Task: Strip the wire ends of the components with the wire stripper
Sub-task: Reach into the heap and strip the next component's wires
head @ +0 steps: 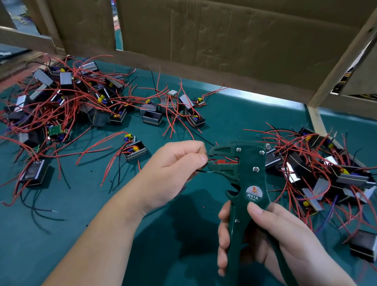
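Head view, right hand (272,241) gripping green plastic wire stripper (242,196), left hand (173,167) pinching thin black wire (203,171)

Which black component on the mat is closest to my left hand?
The lone component lying by itself between the left pile and your left hand; the others are farther off.

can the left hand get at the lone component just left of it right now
Probably, once freed: the component lies on open mat right beside the left hand, nothing between them. But that hand is pinching a wire fed into the wire stripper, so it must let go first.
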Tool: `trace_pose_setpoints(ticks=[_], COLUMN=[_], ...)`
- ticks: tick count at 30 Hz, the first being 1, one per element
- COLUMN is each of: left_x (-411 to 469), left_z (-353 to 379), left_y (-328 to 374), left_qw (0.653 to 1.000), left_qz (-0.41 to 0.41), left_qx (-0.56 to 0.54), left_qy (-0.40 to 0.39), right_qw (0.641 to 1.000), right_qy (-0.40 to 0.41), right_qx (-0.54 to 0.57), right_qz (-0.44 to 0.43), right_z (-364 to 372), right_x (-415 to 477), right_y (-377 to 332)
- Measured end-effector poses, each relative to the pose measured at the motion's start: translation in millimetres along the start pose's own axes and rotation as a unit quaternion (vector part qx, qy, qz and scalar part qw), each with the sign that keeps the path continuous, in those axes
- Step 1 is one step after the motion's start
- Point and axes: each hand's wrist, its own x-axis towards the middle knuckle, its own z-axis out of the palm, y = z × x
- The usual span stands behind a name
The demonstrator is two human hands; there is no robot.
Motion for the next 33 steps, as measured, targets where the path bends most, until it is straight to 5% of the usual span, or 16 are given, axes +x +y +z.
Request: trace_pose_setpoints(ticks=[18,26,33], left_x=[0,7,9], left_z=[-2,-4,-11], left_y=[-4,-19,-20], left_qw=[1.0,0.985,0.984], left_qz=[0.009,-0.024,-0.027], left_qx=[-0.004,0.165,0.163], left_qy=[0.003,0.038,0.06], right_qw=[1.0,0.971,0.964], right_qy=[0.003,0.235,0.25], right_qx=[0.027,0.029,0.081], right_qz=[0.008,0.013,-0.05], right_z=[8,22,8], right_x=[5,14,11], right_y=[6,11,-5])
